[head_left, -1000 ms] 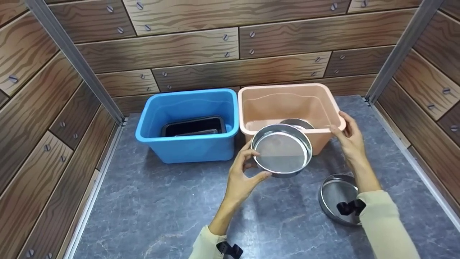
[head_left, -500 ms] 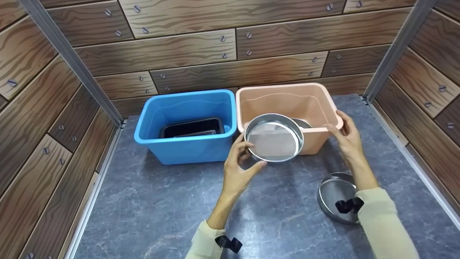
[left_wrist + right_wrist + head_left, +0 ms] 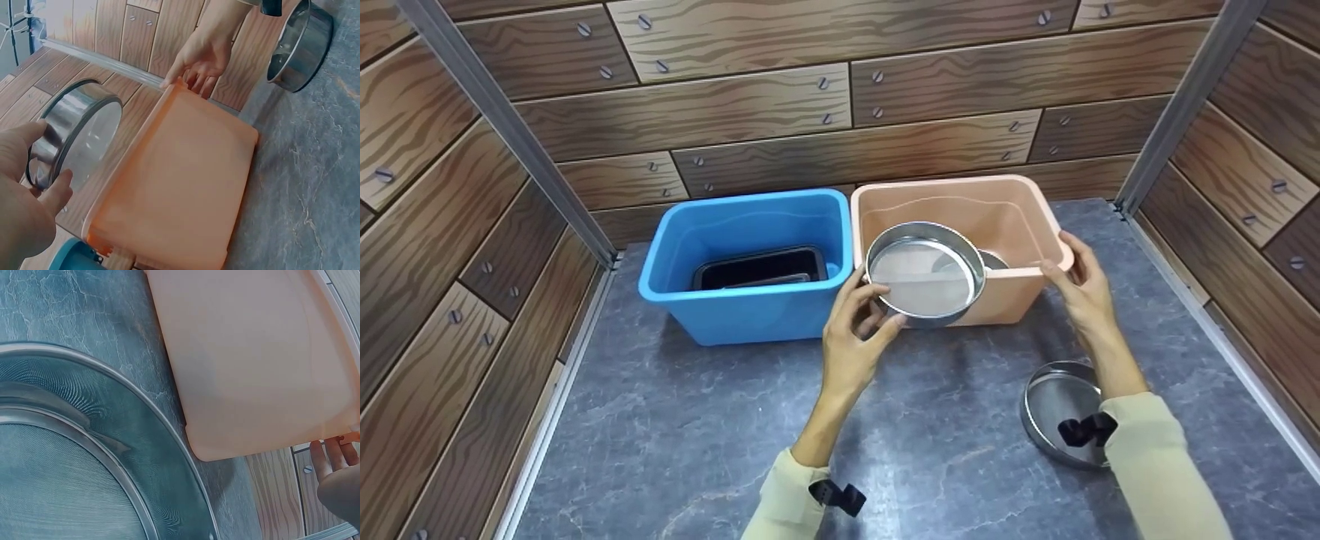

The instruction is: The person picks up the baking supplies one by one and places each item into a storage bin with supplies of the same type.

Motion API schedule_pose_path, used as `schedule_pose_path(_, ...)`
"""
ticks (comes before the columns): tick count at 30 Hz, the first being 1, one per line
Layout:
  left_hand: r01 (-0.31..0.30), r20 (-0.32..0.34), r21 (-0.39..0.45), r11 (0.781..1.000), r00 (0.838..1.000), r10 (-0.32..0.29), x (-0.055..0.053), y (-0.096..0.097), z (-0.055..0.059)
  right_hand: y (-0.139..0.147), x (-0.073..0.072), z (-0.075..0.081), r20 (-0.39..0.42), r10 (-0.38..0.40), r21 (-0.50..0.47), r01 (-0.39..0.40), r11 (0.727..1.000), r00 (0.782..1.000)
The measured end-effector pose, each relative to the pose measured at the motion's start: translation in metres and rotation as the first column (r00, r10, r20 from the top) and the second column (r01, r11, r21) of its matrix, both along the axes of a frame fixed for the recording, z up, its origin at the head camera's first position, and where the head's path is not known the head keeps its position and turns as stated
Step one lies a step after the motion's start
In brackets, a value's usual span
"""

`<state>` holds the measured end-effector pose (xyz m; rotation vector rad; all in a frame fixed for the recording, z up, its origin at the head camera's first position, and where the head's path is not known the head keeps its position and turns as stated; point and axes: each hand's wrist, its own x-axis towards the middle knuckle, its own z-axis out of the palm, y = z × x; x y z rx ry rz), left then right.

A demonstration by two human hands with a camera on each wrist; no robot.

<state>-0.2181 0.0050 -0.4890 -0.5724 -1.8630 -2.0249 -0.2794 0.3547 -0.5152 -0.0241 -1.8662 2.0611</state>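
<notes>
My left hand (image 3: 851,341) pinches the rim of a round metal sieve (image 3: 924,274) between thumb and fingers, holding it up before the front edge of the peach bin (image 3: 1012,296). The sieve is tilted, and its mesh shows from above. In the left wrist view the same sieve (image 3: 76,135) stands apart from the bin wall. My right hand (image 3: 1084,289) grips the bin's front right corner, thumb on the rim and fingers around the outside. Another round metal piece (image 3: 994,260) shows partly inside the peach bin, mostly hidden by the held sieve.
A blue bin (image 3: 757,315) stands left of the peach one, with black trays (image 3: 761,266) in it. Another sieve (image 3: 1057,409) lies on the grey marbled surface (image 3: 720,427) under my right forearm. Wood-patterned walls (image 3: 765,112) enclose the back and sides.
The left hand has carried the sieve up and slightly left, closer over the peach bin's front rim. The right hand keeps its grip on the bin's corner.
</notes>
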Motion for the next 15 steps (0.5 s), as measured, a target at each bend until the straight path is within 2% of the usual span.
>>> schedule_pose_path(5,-0.041,0.005,-0.020,0.999,0.999,0.041,-0.006,0.001,0.001,0.000,0.001,0.000,-0.008,0.002,0.011,-0.002,1.000,1.000)
schedule_pose_path(15,-0.124,0.038,-0.009,0.992,0.992,0.124,-0.020,0.007,0.006,0.001,0.001,-0.002,-0.011,0.008,0.023,-0.007,1.000,1.000)
